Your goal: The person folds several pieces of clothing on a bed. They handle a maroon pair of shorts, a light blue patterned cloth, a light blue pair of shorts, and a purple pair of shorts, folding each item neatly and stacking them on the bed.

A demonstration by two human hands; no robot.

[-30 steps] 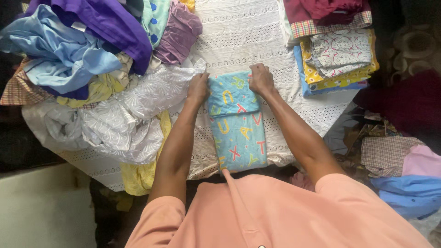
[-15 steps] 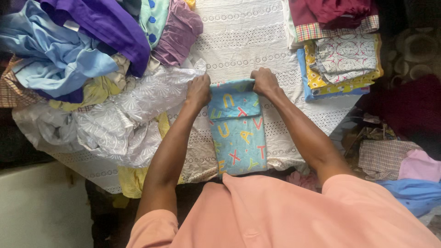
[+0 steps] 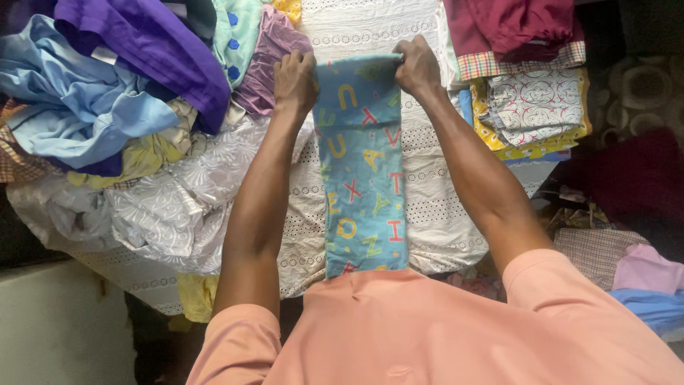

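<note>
- Item in hand: long, narrow strip of folded light-blue cotton cloth printed with coloured letters (image 3: 361, 167), stretched lengthwise down the middle of the table, far end raised between both hands, near end hidden under the peach shirt (image 3: 427, 328).
- Left hand (image 3: 295, 78): closed in a fist on the far left corner of the cloth, knuckles up, beside a mauve crumpled garment (image 3: 274, 50).
- Right hand (image 3: 417, 65): closed the same way on the far right corner, just beside the stack of folded garments (image 3: 531, 93) at the table's right edge.
- Support: white eyelet-embroidered tablecloth (image 3: 427, 207), bare on either side of the strip.
- Surroundings: heap of unfolded clothes (image 3: 128, 121) to the left, purple, pale blue, yellow and white; more loose garments (image 3: 620, 264) lower right, off the table.
- Handling, as judged: keep both corners level and evenly tensioned, so the long edges stay parallel.
- Keep the strip centred on the bare tablecloth, apart from heap and stack.
- Risk, as judged: uneven pull skews the layers; a slack grip lets inner folds slide open.
</note>
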